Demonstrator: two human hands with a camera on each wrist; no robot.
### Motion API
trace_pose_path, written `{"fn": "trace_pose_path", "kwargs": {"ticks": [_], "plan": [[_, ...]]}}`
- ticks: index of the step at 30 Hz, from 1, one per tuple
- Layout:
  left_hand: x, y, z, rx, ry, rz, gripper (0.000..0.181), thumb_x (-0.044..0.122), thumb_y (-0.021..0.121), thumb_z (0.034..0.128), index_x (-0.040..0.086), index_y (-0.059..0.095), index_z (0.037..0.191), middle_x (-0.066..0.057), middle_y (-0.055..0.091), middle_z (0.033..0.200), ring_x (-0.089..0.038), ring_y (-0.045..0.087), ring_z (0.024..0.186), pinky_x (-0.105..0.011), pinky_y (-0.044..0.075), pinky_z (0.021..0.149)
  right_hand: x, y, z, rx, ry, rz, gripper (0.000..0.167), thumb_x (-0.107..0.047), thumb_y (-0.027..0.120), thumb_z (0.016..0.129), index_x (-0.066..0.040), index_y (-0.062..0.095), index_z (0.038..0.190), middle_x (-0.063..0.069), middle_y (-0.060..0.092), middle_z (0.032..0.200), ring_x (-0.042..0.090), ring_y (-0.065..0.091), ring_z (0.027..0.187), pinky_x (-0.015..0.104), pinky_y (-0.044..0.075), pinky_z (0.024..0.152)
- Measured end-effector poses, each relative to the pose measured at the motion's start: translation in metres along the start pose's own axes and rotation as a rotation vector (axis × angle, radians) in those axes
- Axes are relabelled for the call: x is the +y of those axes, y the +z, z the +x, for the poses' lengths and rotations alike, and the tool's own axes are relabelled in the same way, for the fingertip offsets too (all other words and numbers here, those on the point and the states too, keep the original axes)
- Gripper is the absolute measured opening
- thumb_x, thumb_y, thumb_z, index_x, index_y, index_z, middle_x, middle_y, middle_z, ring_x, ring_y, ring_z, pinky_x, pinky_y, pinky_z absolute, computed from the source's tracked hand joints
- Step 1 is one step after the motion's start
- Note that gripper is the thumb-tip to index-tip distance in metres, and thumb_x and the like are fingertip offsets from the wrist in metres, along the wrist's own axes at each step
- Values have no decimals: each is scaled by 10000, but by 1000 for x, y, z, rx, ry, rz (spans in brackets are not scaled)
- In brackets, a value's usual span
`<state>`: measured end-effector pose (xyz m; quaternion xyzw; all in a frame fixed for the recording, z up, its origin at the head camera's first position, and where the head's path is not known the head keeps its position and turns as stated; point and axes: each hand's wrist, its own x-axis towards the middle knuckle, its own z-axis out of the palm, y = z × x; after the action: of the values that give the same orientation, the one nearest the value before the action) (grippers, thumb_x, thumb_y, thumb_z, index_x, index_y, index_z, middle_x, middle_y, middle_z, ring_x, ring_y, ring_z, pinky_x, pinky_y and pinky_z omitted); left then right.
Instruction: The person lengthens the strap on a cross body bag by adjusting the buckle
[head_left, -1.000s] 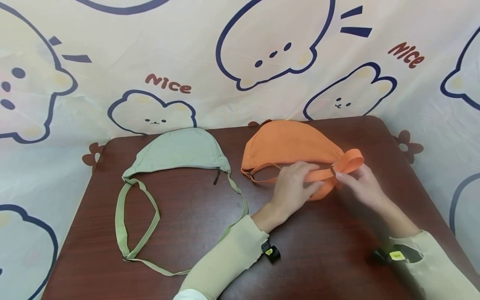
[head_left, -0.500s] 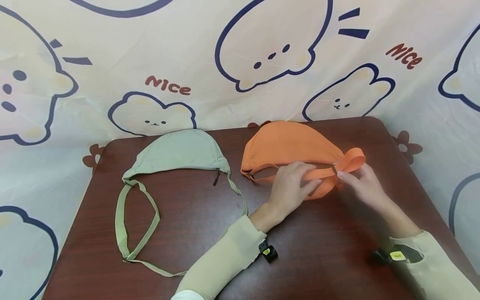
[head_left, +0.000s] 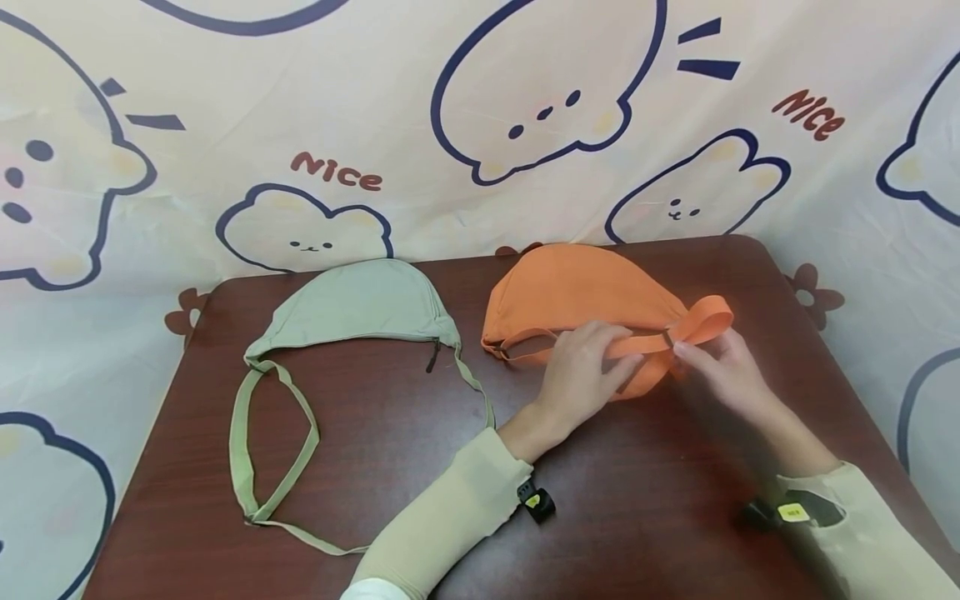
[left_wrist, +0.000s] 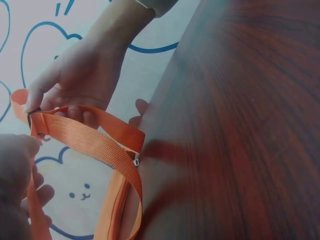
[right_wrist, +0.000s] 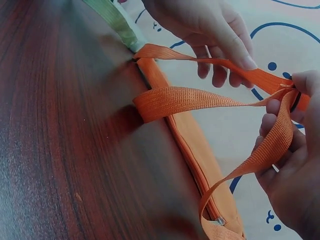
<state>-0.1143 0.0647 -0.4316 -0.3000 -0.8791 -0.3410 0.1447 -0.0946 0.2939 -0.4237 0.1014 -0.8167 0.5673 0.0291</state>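
An orange waist bag (head_left: 581, 287) lies at the back of the table, its strap (head_left: 641, 344) raised in front of it. My right hand (head_left: 731, 375) pinches the strap beside a dark slider (right_wrist: 296, 99), and a loop of webbing stands up above the fingers. My left hand (head_left: 573, 383) holds the strap between thumb and fingers, left of the slider. The right wrist view shows the left hand (right_wrist: 210, 35) with its thumb on the webbing. In the left wrist view, strap (left_wrist: 85, 137) curves down from the right hand (left_wrist: 85, 75).
A pale green waist bag (head_left: 360, 304) lies at the left of the dark red-brown table (head_left: 600, 533), its green strap (head_left: 240, 450) looped toward the front and passing under the left sleeve (head_left: 450, 508). A printed cloth (head_left: 495, 208) hangs behind the table.
My left hand has shifted slightly to the left along with its forearm. The orange loop by my right hand has moved a little to the right; both hands keep their hold.
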Motion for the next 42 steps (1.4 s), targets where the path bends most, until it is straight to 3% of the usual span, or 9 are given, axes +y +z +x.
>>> {"fn": "trace_pose_path", "kwargs": {"ticks": [8,19,29,42], "plan": [[0,0,1,-10,-15,-24,326,370,717,965,147,724,1203,40,707,1140,-100,634,1068,-310,474,963,2,7,4,-63,5,-28,287,-27,641,990,-27,560,1266,-50,629,970,152,629,777,232,554,691],[0,-1,3,3,-18,-46,338,354,749,937,159,732,1213,42,717,1146,-98,645,1072,-289,471,980,8,15,11,-147,-55,10,255,27,647,971,-15,589,1215,16,623,847,196,596,698,305,517,591],[0,-1,3,10,-22,-34,369,388,744,928,162,735,1219,49,725,1147,-83,650,1065,-264,469,974,11,9,9,-155,-117,10,266,83,596,973,43,589,1236,-3,652,910,169,615,728,257,529,635],[-1,1,2,19,-13,-82,367,359,737,935,178,721,1255,47,712,1187,-87,640,1106,-265,470,972,9,11,10,-143,-59,-119,240,-28,701,955,-4,627,1182,34,636,873,189,617,721,251,541,661]]}}
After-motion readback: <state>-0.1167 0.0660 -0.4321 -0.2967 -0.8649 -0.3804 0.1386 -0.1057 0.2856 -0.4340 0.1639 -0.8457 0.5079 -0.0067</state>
